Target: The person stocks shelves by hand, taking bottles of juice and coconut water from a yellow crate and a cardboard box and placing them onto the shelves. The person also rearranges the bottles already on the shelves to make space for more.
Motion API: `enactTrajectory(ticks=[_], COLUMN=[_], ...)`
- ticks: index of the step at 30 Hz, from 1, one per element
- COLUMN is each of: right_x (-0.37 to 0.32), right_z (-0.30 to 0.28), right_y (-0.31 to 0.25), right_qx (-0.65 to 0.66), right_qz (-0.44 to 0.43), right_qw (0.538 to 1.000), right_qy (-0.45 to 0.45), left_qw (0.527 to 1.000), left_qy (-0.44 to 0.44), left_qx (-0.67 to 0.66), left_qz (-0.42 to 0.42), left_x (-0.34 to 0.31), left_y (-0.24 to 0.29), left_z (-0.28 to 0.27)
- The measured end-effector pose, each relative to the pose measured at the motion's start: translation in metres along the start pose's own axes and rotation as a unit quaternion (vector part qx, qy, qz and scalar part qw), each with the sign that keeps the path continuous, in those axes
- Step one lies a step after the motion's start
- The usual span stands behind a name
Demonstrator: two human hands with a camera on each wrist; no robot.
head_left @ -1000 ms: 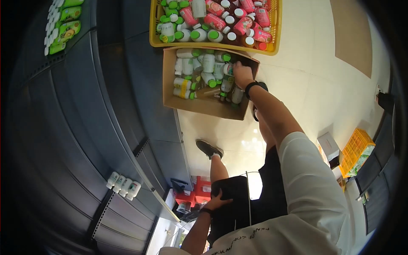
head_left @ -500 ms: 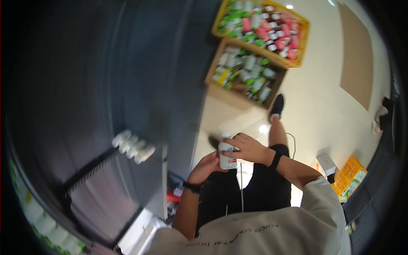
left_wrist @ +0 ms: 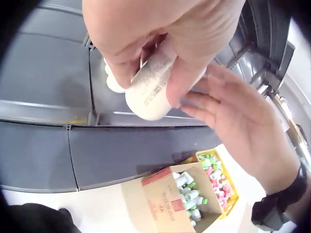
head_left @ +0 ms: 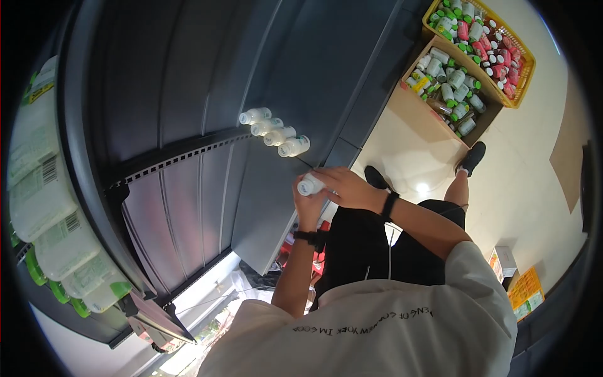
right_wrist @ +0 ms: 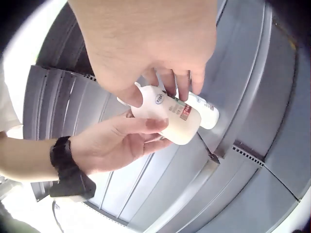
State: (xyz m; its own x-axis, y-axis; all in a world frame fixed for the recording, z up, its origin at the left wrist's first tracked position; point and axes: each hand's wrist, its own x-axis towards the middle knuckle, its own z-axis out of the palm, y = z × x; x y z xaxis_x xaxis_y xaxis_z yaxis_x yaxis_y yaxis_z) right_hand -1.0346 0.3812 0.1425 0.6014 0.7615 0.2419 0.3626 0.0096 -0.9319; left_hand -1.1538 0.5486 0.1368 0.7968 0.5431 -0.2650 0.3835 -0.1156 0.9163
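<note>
Near the shelf (head_left: pixel 260 204), between your two hands, you hold the white bottle (head_left: pixel 310 184), just short of a row (head_left: pixel 276 132) of four white bottles. Your left hand (head_left: pixel 306 206) pinches the body, thumb on one side, fingers (right_wrist: pixel 156 145) on the other; your right hand (head_left: pixel 352 188) grips the neck end.

For steady handling, let the left carry the weight and the right only guide; two hard grips on a rounded body would probably make it twist. The label (right_wrist: pixel 186 111), plain in the right wrist view, is your best gauge of how far the bottle is turned. Your right hand hides most of the neck, so whether the cap sits tight cannot be told. Hold your knuckles clear of the row, since a brush could well topple a neighbour. The carton (left_wrist: pixel 167 208) and crate (head_left: pixel 526 85) stand well apart on the floor.
</note>
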Motion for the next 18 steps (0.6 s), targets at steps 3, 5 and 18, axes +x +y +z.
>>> enactTrajectory(ticks=[3, 5, 18], right_x=[0.024, 0.035, 0.043], right_z=[0.029, 0.042, 0.002], right_y=[0.021, 0.032, 0.054], right_qx=[0.009, 0.015, -0.009], right_qz=[0.005, 0.008, 0.074], right_qw=[1.000, 0.999, 0.996], right_qy=[0.025, 0.043, 0.052], left_qw=[0.992, 0.988, 0.980], left_qy=[0.109, 0.149, 0.149], left_qx=[0.067, -0.025, 0.130], left_qz=[-0.009, 0.006, 0.003], left_x=[0.022, 0.035, 0.043], left_y=[-0.021, -0.036, -0.012], left_z=[0.006, 0.014, 0.078])
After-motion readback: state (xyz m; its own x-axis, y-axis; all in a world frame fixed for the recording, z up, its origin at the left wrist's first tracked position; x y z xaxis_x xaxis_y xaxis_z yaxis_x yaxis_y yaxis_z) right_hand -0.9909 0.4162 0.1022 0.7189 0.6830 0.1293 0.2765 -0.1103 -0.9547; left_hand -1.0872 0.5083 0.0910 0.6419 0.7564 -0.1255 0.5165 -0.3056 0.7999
